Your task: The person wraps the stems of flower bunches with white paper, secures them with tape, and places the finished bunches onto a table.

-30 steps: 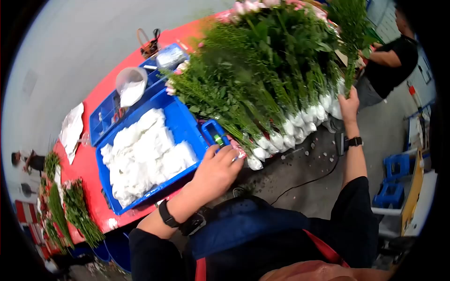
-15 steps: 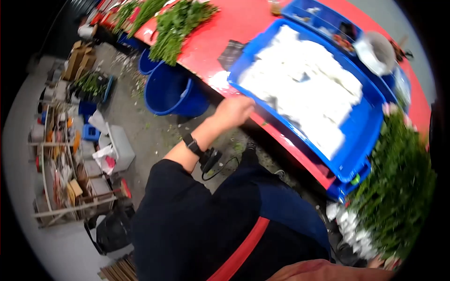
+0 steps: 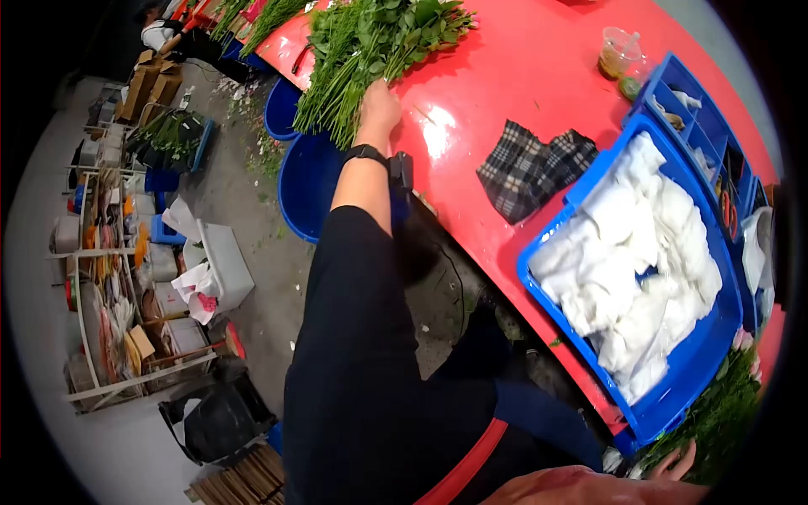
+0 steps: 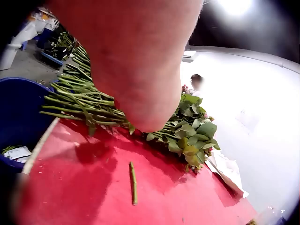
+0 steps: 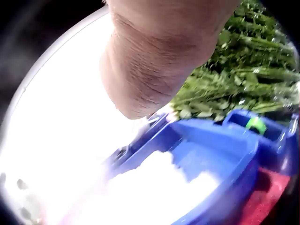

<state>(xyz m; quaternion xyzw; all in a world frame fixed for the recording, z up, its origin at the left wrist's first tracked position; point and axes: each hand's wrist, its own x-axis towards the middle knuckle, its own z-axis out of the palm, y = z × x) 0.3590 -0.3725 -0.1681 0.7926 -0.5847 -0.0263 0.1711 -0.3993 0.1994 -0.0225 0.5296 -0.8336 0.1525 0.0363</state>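
Observation:
At the table's left edge my left hand (image 3: 380,108) is on the cut stems of a leafy flower bunch (image 3: 362,59). In the left wrist view that hand (image 4: 145,89) covers the middle of the bunch (image 4: 89,101); its fingertips are hidden, but it looks curled round the stems. My right hand (image 3: 673,465) is low at the right of the head view, fingers spread loosely beside the row of green bunches (image 3: 724,412). In the right wrist view the right hand (image 5: 154,70) hangs above the blue tray (image 5: 215,145), holding nothing that shows.
White wet-looking wadding (image 3: 627,261) fills much of the blue tray. A plaid cloth (image 3: 530,168) and a plastic cup (image 3: 617,52) are on the red table (image 3: 454,160). Blue bins (image 3: 307,194) stand on the floor below the edge. A cut stem piece (image 4: 133,183) lies by the bunch.
The view has swung left, away from the row of bunches. My left hand has gone from the blue tray to the flower bunch. My right hand has let go of the green bunch it held.

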